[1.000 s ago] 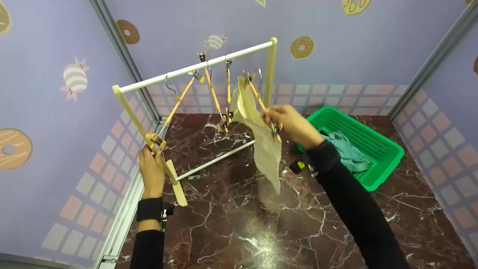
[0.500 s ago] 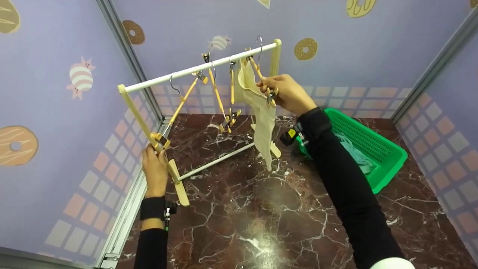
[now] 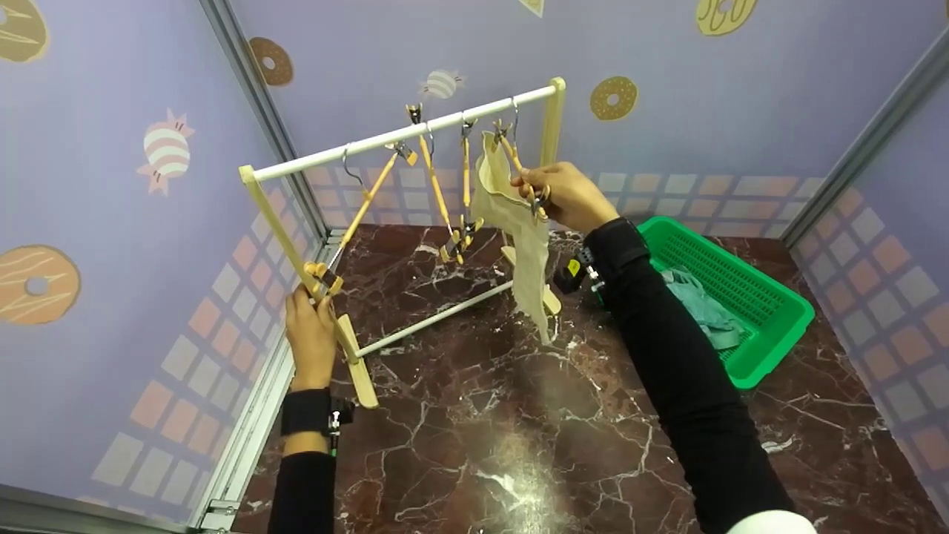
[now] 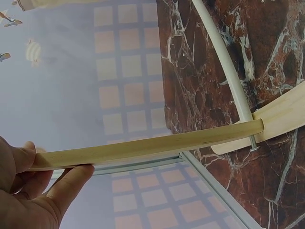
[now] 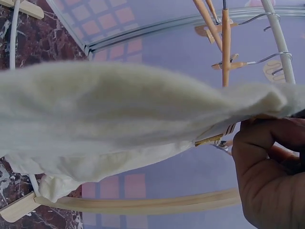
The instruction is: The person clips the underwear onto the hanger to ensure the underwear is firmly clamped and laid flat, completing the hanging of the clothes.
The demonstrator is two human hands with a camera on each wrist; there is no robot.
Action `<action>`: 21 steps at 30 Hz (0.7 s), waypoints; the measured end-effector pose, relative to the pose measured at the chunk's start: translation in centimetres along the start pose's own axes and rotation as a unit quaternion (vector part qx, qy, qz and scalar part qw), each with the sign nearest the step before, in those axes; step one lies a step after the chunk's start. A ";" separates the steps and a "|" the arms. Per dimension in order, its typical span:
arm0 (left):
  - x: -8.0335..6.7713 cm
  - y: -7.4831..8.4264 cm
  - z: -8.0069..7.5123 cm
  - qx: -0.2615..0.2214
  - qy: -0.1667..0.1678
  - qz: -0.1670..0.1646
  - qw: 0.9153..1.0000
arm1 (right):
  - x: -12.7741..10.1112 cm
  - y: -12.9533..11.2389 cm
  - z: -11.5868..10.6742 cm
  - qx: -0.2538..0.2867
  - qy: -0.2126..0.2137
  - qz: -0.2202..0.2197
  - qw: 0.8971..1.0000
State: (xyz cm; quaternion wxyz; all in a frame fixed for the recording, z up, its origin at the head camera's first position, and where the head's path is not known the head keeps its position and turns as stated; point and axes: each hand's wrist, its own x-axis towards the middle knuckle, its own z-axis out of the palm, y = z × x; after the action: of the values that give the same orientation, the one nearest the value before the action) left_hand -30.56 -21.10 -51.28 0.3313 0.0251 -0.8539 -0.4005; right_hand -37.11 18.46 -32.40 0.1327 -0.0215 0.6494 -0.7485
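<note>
My left hand [image 3: 310, 337] grips the left wooden post [image 3: 276, 222] of a small clothes rack. In the left wrist view, thumb and fingers of this left hand [image 4: 43, 191] pinch the post [image 4: 143, 148] from both sides. With the right hand [image 3: 569, 194] I hold a wooden clip hanger [image 3: 513, 154] by its bar. Its metal hook curves over the white rail [image 3: 319, 158] near the right end. A cream cloth [image 3: 519, 230] hangs from its clips. The right wrist view shows the cloth [image 5: 105, 109] beside my right hand [image 5: 269, 171], covering most of the hanger.
Several bare clip hangers [image 3: 436, 182] hang tilted along the rail, left of the cloth. A green basket [image 3: 771, 326] on the right holds blue-green cloth [image 3: 700, 302]. The rack stands on a dark marbled floor [image 3: 445, 445] between patterned walls.
My right hand raised the hanger with the cloth until its hook stood above the rail, then lowered it so the hook sits at the rail. The left hand stays on the post.
</note>
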 end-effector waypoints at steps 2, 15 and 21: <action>0.1 0.0 0.0 -0.005 -0.001 -0.006 1.000 | 0.1 0.1 0.0 -0.006 -0.001 0.001 1.000; 0.0 -0.3 0.2 -0.002 -0.004 -0.008 1.000 | -1.3 1.7 -1.1 -0.066 -0.011 0.030 0.997; 0.0 -0.2 0.2 -0.004 -0.002 0.004 1.000 | -3.6 4.8 -2.7 -0.102 -0.008 -0.020 0.995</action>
State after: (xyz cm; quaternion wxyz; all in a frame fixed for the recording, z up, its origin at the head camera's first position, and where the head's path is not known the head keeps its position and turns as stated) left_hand -30.70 -21.15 -51.53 0.3311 0.0201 -0.8532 -0.4026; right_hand -33.36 21.35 -37.06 0.1204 -0.0542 0.7206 -0.6806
